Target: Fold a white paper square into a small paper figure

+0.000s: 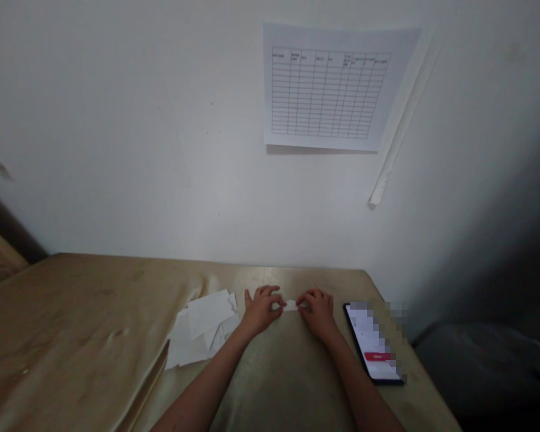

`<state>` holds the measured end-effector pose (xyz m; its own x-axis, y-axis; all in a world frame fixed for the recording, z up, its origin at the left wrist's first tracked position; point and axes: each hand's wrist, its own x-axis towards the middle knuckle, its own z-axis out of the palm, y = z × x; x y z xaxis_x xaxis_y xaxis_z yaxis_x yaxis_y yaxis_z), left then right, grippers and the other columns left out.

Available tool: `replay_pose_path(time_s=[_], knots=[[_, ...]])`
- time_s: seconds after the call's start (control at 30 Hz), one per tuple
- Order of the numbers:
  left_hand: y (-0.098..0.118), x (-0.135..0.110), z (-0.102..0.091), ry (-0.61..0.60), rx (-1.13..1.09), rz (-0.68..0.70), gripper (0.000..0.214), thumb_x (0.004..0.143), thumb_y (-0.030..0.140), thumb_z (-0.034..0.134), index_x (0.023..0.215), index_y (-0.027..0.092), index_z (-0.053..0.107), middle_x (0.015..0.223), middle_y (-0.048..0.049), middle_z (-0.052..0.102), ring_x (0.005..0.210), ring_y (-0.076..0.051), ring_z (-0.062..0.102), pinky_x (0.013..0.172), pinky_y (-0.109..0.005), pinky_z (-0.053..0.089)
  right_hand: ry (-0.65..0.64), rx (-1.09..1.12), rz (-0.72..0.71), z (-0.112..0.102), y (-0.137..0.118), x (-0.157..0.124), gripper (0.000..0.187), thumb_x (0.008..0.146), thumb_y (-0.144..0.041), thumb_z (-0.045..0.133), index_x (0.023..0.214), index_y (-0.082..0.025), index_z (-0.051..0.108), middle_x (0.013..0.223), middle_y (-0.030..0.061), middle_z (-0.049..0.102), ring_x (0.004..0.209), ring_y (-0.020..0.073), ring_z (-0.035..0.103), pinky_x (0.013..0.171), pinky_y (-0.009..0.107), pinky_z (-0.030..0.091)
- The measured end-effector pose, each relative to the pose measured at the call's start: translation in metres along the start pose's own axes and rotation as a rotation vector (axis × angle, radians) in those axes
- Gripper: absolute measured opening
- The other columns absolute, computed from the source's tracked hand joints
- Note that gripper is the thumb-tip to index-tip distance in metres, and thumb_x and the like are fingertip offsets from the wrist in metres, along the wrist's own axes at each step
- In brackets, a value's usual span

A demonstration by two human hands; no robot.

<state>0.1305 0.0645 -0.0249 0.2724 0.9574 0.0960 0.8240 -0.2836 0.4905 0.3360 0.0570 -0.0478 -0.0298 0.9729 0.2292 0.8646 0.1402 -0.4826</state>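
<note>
A small strip of white paper [290, 305] is stretched between my two hands, low over the tan covered surface. My left hand [263, 307] pinches its left end between thumb and index finger, the other fingers spread upward. At the opposite end, my right hand [317, 307] pinches the paper in the same way, its remaining fingers curled. The paper's ends are hidden by my fingertips. Left of my left hand lies a loose pile of torn white paper pieces [198, 330], overlapping one another.
A phone [373, 345] with a lit screen, partly blurred out, lies right of my right forearm. The tan surface [94, 312] is creased at left and meets a white wall [162, 180]. A printed table sheet [328, 90] and a white strip [400, 132] are on the wall.
</note>
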Motion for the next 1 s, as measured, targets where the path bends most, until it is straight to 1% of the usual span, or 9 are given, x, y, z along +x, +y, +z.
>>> replay_pose_path(time_s=[0.13,0.27,0.43,0.63,0.8,1.0], knots=[[-0.003,-0.003,-0.001,-0.009,0.008,0.001,0.022,0.083,0.028,0.065,0.100,0.041,0.071,0.145,0.0056,0.054,0.141,-0.027,0.036,0.112,-0.075,0.000,-0.011,0.027,-0.016,-0.003,0.005,0.002,0.022,0.081,-0.023,0.065,0.096,-0.036,0.075,0.112,0.0013,0.064,0.114,0.0221,0.051,0.104,0.039,0.029],[0.003,-0.004,-0.003,0.015,0.008,-0.010,0.015,0.082,0.033,0.068,0.094,0.040,0.072,0.142,0.0060,0.056,0.139,-0.028,0.038,0.112,-0.076,0.000,0.025,0.048,-0.024,-0.003,0.006,0.002,0.021,0.082,-0.025,0.066,0.094,-0.038,0.077,0.110,0.0011,0.065,0.112,0.0224,0.052,0.103,0.038,0.031],[0.014,-0.004,0.002,0.052,0.026,-0.062,0.010,0.083,0.040,0.068,0.089,0.033,0.072,0.141,0.0018,0.057,0.138,-0.031,0.039,0.111,-0.076,0.003,0.066,0.053,-0.007,-0.002,-0.001,0.001,0.012,0.081,-0.038,0.071,0.090,-0.037,0.077,0.107,0.0027,0.065,0.110,0.0243,0.052,0.101,0.039,0.032],[0.020,-0.004,0.010,0.113,0.062,-0.064,0.013,0.083,0.041,0.068,0.092,0.031,0.071,0.140,-0.0011,0.057,0.136,-0.031,0.039,0.112,-0.076,0.001,0.112,0.066,0.000,0.000,-0.009,-0.001,0.017,0.076,-0.044,0.076,0.090,-0.034,0.077,0.105,0.0058,0.064,0.108,0.0270,0.052,0.103,0.042,0.031],[0.019,-0.003,0.012,0.115,0.062,-0.061,0.011,0.084,0.039,0.068,0.092,0.031,0.070,0.138,-0.0010,0.058,0.135,-0.031,0.040,0.110,-0.078,0.004,0.102,0.080,0.027,-0.002,-0.012,-0.001,0.014,0.076,-0.036,0.076,0.090,-0.035,0.077,0.106,0.0043,0.063,0.111,0.0262,0.052,0.105,0.041,0.030],[0.014,-0.001,0.008,0.052,0.032,-0.069,0.011,0.084,0.032,0.067,0.094,0.034,0.070,0.142,0.0019,0.055,0.138,-0.030,0.038,0.110,-0.078,0.005,0.038,0.087,0.042,-0.003,-0.005,0.002,0.018,0.077,-0.028,0.071,0.092,-0.037,0.077,0.110,0.0036,0.064,0.114,0.0260,0.052,0.105,0.041,0.032]])
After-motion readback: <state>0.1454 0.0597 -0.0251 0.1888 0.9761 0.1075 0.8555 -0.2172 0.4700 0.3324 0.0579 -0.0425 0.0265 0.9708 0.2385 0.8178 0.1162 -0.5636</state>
